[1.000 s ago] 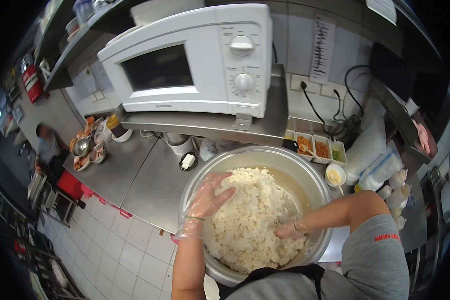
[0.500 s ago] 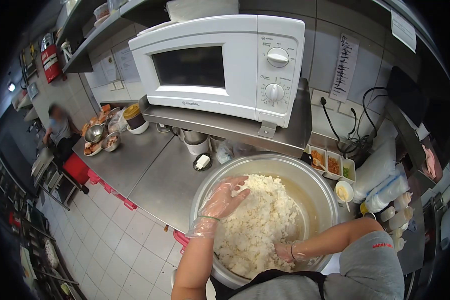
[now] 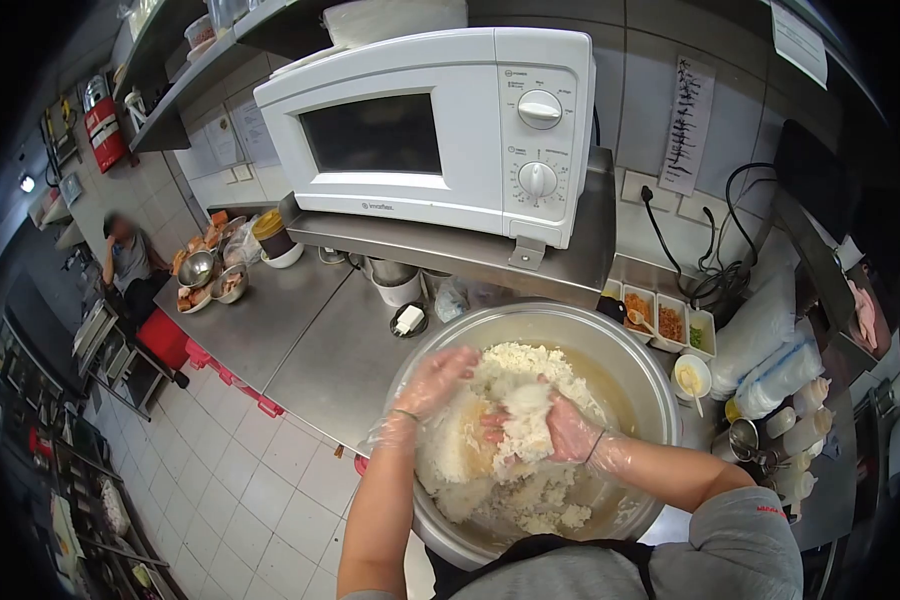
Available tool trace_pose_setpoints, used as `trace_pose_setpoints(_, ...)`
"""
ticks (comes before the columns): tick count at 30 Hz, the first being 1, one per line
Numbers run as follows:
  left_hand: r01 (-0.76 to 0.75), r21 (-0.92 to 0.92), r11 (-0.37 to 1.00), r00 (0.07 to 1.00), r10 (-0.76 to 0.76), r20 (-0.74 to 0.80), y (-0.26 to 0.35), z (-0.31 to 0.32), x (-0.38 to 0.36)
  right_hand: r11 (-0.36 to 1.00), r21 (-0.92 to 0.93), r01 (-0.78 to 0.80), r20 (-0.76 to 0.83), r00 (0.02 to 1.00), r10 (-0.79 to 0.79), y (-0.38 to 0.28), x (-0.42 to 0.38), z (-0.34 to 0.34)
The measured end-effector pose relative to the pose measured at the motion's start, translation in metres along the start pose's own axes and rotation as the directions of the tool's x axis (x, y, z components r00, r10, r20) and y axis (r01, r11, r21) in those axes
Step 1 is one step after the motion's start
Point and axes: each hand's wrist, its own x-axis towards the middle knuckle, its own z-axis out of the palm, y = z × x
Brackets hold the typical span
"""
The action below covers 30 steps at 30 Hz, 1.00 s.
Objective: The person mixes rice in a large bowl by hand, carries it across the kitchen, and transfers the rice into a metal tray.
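Observation:
A large round metal pot (image 3: pixel 660 405) holds a heap of white cooked rice (image 3: pixel 540 365), with cloudy wet residue on its bare inner side. Both my hands wear clear plastic gloves. My right hand (image 3: pixel 573 428) is inside the pot, fingers curled around a lifted clump of rice. My left hand (image 3: pixel 436 382), a little blurred, hovers over the left side of the pot with its fingers stretched out and nothing in them.
Above the steel counter (image 3: pixel 340 375), a white microwave (image 3: pixel 430 130) stands on a shelf behind the pot. Topping containers (image 3: pixel 670 322), a small white bowl (image 3: pixel 690 377) and squeeze bottles (image 3: pixel 805 432) are at right. A person (image 3: pixel 130 255) sits far left.
My right hand has come up from the lower right of the rice toward the middle, lifting a clump. My left hand has shifted slightly left and up, off the rice.

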Motion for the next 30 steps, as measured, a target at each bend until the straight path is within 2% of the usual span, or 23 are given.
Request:
trace_pose_setpoints(1,0.057,0.241,0.969,0.998,-0.059,0.004,-0.001,0.005,-0.002,0.980,-0.197,0.006,-0.067,0.998,-0.019,0.001,0.003,0.002)
trace_pose_setpoints(2,0.110,0.467,0.878,0.993,-0.120,-0.008,0.001,0.008,-0.004,0.923,-0.384,-0.004,-0.128,0.991,-0.049,0.003,0.004,0.004)
trace_pose_setpoints(3,0.069,0.509,0.858,0.985,-0.140,0.102,-0.008,0.005,0.001,0.795,-0.600,-0.087,-0.286,0.952,-0.112,0.009,0.005,0.002)
trace_pose_setpoints(4,0.072,0.505,0.860,0.982,-0.150,0.116,-0.011,0.004,0.002,0.572,-0.813,-0.109,-0.244,0.956,-0.165,0.011,0.003,0.004)
trace_pose_setpoints(5,0.074,0.502,0.862,0.978,-0.160,0.131,-0.012,0.004,0.003,0.295,-0.948,-0.121,-0.187,0.961,-0.205,0.009,0.000,0.022)
trace_pose_setpoints(6,0.072,0.499,0.863,0.975,-0.167,0.147,-0.013,0.004,0.005,-0.012,-0.992,-0.124,-0.118,0.966,-0.229,0.009,0.001,0.033)
trace_pose_setpoints(7,0.070,0.515,0.855,0.980,-0.156,0.126,-0.014,0.003,0.006,-0.241,-0.963,-0.120,-0.068,0.975,-0.213,0.016,0.004,0.030)
trace_pose_setpoints(9,0.062,0.543,0.837,0.987,-0.132,0.090,-0.017,0.003,0.008,-0.433,-0.887,-0.159,-0.025,0.954,-0.297,0.037,0.008,0.040)
trace_pose_setpoints(12,0.088,0.319,0.944,0.995,-0.071,-0.065,-0.023,0.000,0.005,-0.630,-0.736,-0.247,-0.017,0.938,-0.348,0.048,0.035,0.062)
trace_pose_setpoints(13,0.130,0.196,0.972,0.987,-0.107,-0.123,-0.026,-0.001,0.008,-0.680,-0.681,-0.273,-0.022,0.935,-0.354,0.047,0.044,0.068)
trace_pose_setpoints(15,0.196,-0.061,0.979,0.954,-0.205,-0.220,-0.036,-0.004,0.015,-0.628,-0.736,-0.253,-0.068,0.951,-0.303,0.034,0.054,0.073)
trace_pose_setpoints(16,0.213,0.004,0.977,0.958,-0.208,-0.198,-0.041,-0.006,0.018,-0.601,-0.760,-0.246,-0.092,0.957,-0.275,0.030,0.056,0.073)
trace_pose_setpoints(19,0.233,0.157,0.960,0.966,-0.211,-0.149,-0.049,-0.009,0.018,-0.475,-0.880,-0.004,0.210,0.894,-0.395,0.030,0.072,0.025)
trace_pose_setpoints(21,0.218,0.228,0.949,0.971,-0.189,-0.145,-0.042,-0.011,0.015,-0.342,-0.939,0.046,0.183,0.907,-0.379,0.016,0.079,0.006)
trace_pose_setpoints(22,0.221,0.151,0.964,0.973,-0.206,-0.105,-0.044,-0.013,0.015,-0.275,-0.959,0.072,0.174,0.913,-0.370,0.006,0.078,-0.001)
trace_pose_setpoints(23,0.224,0.072,0.972,0.974,-0.219,-0.065,-0.051,-0.016,0.018,0.016,-0.999,0.028,0.020,0.923,-0.385,-0.007,0.068,0.007)
trace_pose_setpoints(24,0.226,-0.008,0.974,0.974,-0.227,-0.024,-0.053,-0.017,0.019,0.303,-0.953,-0.019,-0.130,0.926,-0.354,-0.021,0.053,0.018)
trace_pose_setpoints(25,0.227,0.024,0.974,0.974,-0.226,-0.025,-0.047,-0.014,0.016,0.562,-0.825,-0.067,-0.264,0.924,-0.278,-0.030,0.039,0.022)
trace_pose_setpoints(27,0.229,0.085,0.970,0.973,-0.227,-0.030,-0.033,0.002,0.010,0.579,-0.814,-0.032,-0.225,0.938,-0.264,-0.037,0.040,-0.042)
trace_pose_setpoints(28,0.232,0.054,0.971,0.972,-0.233,0.027,-0.029,0.012,0.008,0.588,-0.809,-0.016,-0.207,0.944,-0.259,-0.040,0.043,-0.062)
trace_pose_setpoints(29,0.235,0.025,0.972,0.968,-0.237,0.086,-0.026,0.025,0.006,0.538,-0.843,0.029,-0.147,0.948,-0.281,-0.034,0.024,-0.022)
trace_pose_setpoints(30,0.241,-0.004,0.971,0.960,-0.238,0.148,-0.018,0.037,0.005,0.461,-0.887,0.043,-0.136,0.928,-0.347,-0.028,0.027,-0.027)
